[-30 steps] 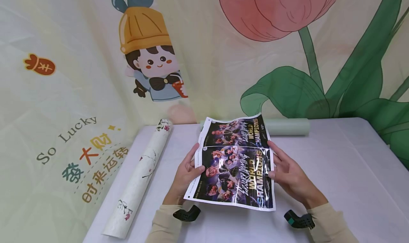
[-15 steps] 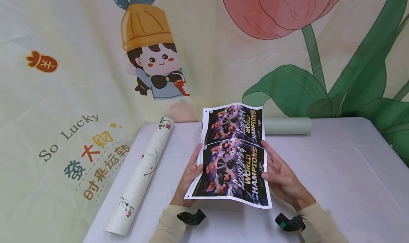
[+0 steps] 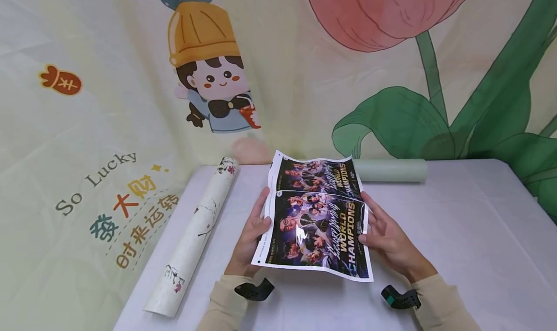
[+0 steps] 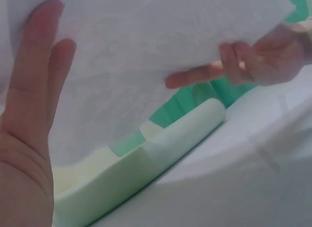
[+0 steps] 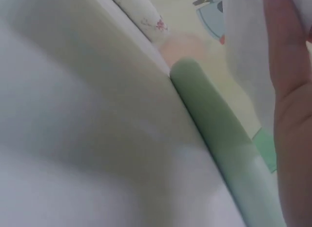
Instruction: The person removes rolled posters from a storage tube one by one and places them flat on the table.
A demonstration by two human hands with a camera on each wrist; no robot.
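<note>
Both hands hold up a glossy printed poster sheet [image 3: 322,229] above the table, tilted towards the head camera. A crease runs across it, and the same "World Champions" picture is printed above and below that line. My left hand [image 3: 250,237] pinches the left edge, thumb in front and fingers behind. At the right edge my right hand [image 3: 391,239] grips likewise, thumb on the printed face. The left wrist view shows the sheet's plain white back [image 4: 122,66] with fingers of both hands against it. In the right wrist view one finger [image 5: 292,56] lies along the white back.
A white roll with a floral branch pattern [image 3: 196,234] lies slantwise on the table's left side. Behind the poster, a pale green roll [image 3: 391,170] lies along the back edge of the white-covered table [image 3: 470,224]. A printed curtain [image 3: 287,79] hangs behind.
The poster has stayed in both hands while its tilt and bend shifted; its top edge rose, then dropped back. The hands drew slightly together, then apart again. The rolls stay put on the table.
</note>
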